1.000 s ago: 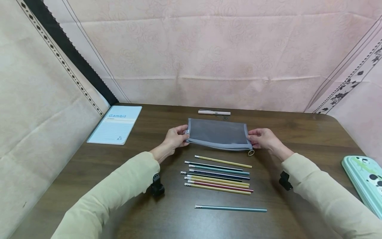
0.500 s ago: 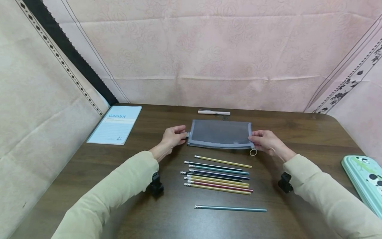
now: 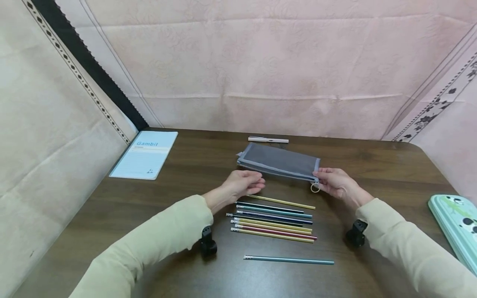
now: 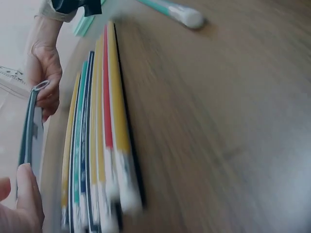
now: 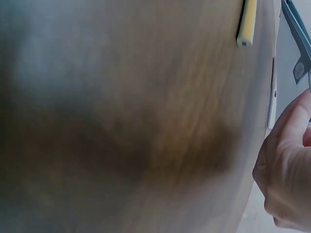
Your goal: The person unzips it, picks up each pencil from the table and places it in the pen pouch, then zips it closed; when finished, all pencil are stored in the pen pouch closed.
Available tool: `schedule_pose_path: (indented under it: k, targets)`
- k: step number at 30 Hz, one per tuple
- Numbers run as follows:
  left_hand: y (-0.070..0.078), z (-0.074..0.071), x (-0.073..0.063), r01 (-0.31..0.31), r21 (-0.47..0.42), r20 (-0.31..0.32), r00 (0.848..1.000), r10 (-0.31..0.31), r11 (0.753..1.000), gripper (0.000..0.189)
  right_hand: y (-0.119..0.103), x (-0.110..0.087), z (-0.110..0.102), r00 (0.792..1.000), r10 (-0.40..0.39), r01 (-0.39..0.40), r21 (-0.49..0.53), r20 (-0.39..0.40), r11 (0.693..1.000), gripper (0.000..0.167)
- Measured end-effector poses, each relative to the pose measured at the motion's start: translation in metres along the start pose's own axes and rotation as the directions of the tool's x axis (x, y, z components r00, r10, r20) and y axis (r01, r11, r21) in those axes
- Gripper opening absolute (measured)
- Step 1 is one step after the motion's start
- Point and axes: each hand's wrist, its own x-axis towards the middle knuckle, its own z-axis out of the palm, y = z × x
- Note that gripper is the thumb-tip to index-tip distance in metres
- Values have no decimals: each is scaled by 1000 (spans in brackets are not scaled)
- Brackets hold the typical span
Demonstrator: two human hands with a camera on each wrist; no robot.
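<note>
A person's right hand (image 3: 337, 182) is pinching the near right corner of a grey zip pouch (image 3: 277, 159), with thumb and fingers closing on the edge just beside a metal ring (image 3: 315, 188) that is hanging there. The left hand (image 3: 242, 184) is holding nothing; its fingers are curling loosely, partway open, just beside the pouch's near edge. Whether the fingertips are touching that edge, one cannot tell. The pouch is sitting at a slant beyond the pencils, its left end pointing farther from the person than its right; how much of it is resting on the table (image 3: 179, 273) is unclear.

Between the pouch and the person, a group of pencils is lying side by side, their pale ends facing left. A yellow pencil (image 3: 287, 202) is lying nearest the pouch, with the left hand covering its left end in the head view. A red pencil (image 3: 275, 231) is lying among the yellow, teal and dark ones. A single blue pencil (image 3: 288, 260) is lying apart, closer to the person.

A white pen (image 3: 268, 140) is lying just behind the pouch. A light blue notebook (image 3: 145, 155) is lying at the far left, and a mint green case (image 3: 456, 223) is resting at the right edge. Pale patterned cloth (image 3: 261, 74) is hanging behind the table.
</note>
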Motion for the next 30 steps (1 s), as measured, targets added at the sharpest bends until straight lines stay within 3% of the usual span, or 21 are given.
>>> schedule_pose_path:
  k: [4, 8, 10, 12, 14, 15, 16, 17, 19, 21, 22, 23, 26, 30]
  targets:
    - [-3, 11, 7, 26, -99, -30, 999, -29, 995, 33, 3, -1, 3, 1000, 10, -10, 40, 7, 999, 15]
    - [-5, 18, 15, 0, -162, -88, 996, -15, 987, 22, 5, -3, 4, 1000, 10, -11, 27, 12, 1000, 9]
    - [-6, 21, 17, -15, -167, -108, 994, -4, 986, 15, 6, -4, 4, 1000, -3, 3, -33, 4, 999, 2]
    - [-6, 23, 18, -30, -163, -115, 993, 11, 986, 12, 7, -6, 3, 999, -43, 40, -149, -15, 988, 18]
    - [-6, 26, 18, -41, -146, -114, 993, 25, 988, 12, 8, -9, 2, 991, -130, 110, -320, -43, 941, 36]
    - [-6, 27, 18, -49, -134, -112, 993, 34, 990, 12, 9, -10, 2, 979, -197, 154, -422, -59, 893, 42]
    - [-6, 28, 18, -57, -126, -110, 993, 43, 990, 13, 9, -11, 2, 957, -281, 203, -531, -68, 823, 46]
    - [-6, 29, 19, -63, -118, -107, 993, 51, 991, 13, 9, -12, 4, 925, -375, 253, -633, -64, 731, 47]
    - [-6, 31, 19, -76, -102, -104, 992, 65, 992, 14, 10, -12, 10, 842, -540, 323, -782, -20, 533, 42]
    - [-5, 34, 19, -86, -93, -102, 992, 76, 992, 15, 10, -9, 19, 746, -662, 386, -858, 74, 339, 32]
    - [-5, 36, 20, -90, -87, -100, 992, 82, 992, 16, 10, -8, 25, 711, -691, 417, -869, 129, 266, 29]
    - [-5, 38, 20, -98, -77, -98, 991, 90, 992, 17, 10, -6, 30, 685, -704, 457, -863, 187, 216, 27]
    - [-4, 43, 20, -110, -52, -91, 990, 105, 993, 20, 11, -3, 45, 658, -687, 531, -836, 307, 135, 27]
    - [-1, 49, 18, -114, -21, -73, 991, 112, 993, 22, 14, 2, 53, 676, -649, 534, -839, 350, 103, 27]
